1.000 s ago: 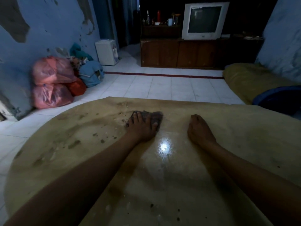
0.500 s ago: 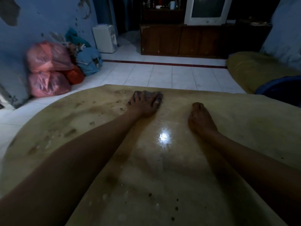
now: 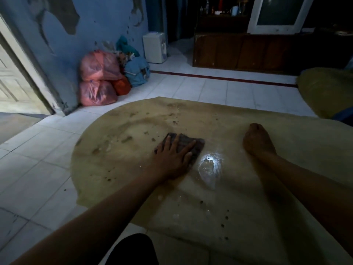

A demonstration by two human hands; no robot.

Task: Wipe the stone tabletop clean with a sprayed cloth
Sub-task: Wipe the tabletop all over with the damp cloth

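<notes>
The round, yellowish stone tabletop (image 3: 286,150) fills the lower middle of the head view, with brown stains and dark specks on its left and far parts. My left hand (image 3: 172,156) lies flat, fingers spread, pressing a dark checked cloth (image 3: 196,145) onto the stone near the table's middle. My right hand (image 3: 257,140) rests on the stone to the right as a loose fist, holding nothing that I can see. A wet, shiny patch (image 3: 209,165) glints between the two hands.
White floor tiles (image 3: 38,169) surround the table. Pink and red plastic bags (image 3: 97,79) and a blue bundle (image 3: 137,70) lean on the blue wall at the back left. A wooden cabinet (image 3: 248,50) carries a TV (image 3: 278,14). A yellowish cushion (image 3: 324,90) lies right.
My left hand has slid the cloth back from the far edge towards me, onto the table's middle. The view has swung left, showing more floor. My right hand stays put.
</notes>
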